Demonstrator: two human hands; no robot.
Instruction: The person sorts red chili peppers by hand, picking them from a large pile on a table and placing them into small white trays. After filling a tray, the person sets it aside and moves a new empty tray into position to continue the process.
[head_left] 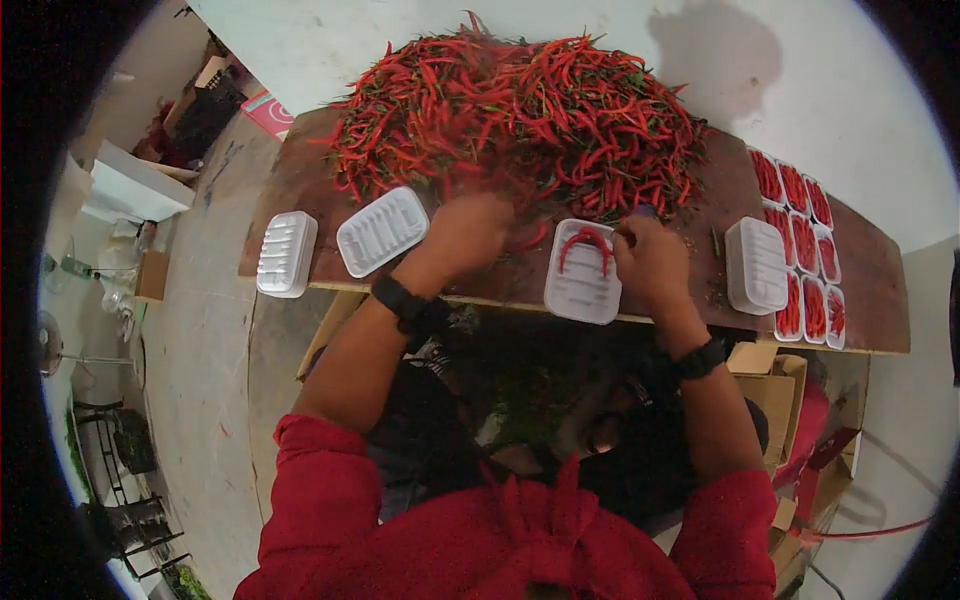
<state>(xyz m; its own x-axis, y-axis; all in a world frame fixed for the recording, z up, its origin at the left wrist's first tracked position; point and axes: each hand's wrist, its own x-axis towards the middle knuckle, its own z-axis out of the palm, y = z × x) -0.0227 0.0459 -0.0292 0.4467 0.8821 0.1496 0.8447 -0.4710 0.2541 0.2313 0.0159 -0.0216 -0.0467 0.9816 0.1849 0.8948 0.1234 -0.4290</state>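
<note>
A large heap of red chilies [600,120] with green stems lies against the wall on the brown table [690,260]. My left hand [475,232] is at the heap's front edge, its fingers smeared by motion. Just right of the centre, a white tray [583,295] holds a couple of curved red chilies [588,240]. My right hand [650,258] is at this tray's right edge with its fingers curled; what they hold, if anything, is too small to tell. An empty white tray [383,232] lies tilted left of my left hand.
Stacks of white trays stand at the left [287,255] and right [757,265] of the table. Farther right are several chili-filled trays [803,240]. Cardboard boxes [765,395] sit below the table's right side.
</note>
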